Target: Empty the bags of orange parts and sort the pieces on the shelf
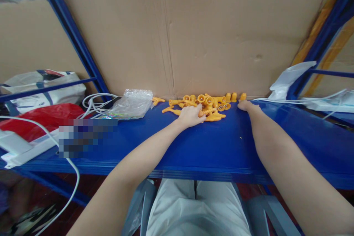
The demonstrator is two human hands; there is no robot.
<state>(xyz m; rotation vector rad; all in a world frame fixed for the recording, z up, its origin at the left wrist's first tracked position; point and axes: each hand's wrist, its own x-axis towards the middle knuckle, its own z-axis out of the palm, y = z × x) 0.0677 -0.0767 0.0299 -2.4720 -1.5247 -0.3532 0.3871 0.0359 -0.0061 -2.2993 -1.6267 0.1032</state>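
1. Pieces of yellow plastic (209,101) lay heaped on the blue desk (215,147) in front of you, near the cardboard panel (221,44); short metal chains (222,108) showed among them.
2. Your left hand (191,115) reached into the near side of that heap, its fingers curled and touching the plastic; whether they gripped one piece could not be told.
3. Your right hand (246,106) lay at the right end of a row of three small yellow caps (234,97), its fingers drawn close together beside the last one; whether they pinched it could not be told.
4. To the left of the heap, one loose yellow branched piece (158,100) lay just beside a clear plastic bag (135,104).
5. Farther left, you had white cables (96,97) and a red bag (55,116).
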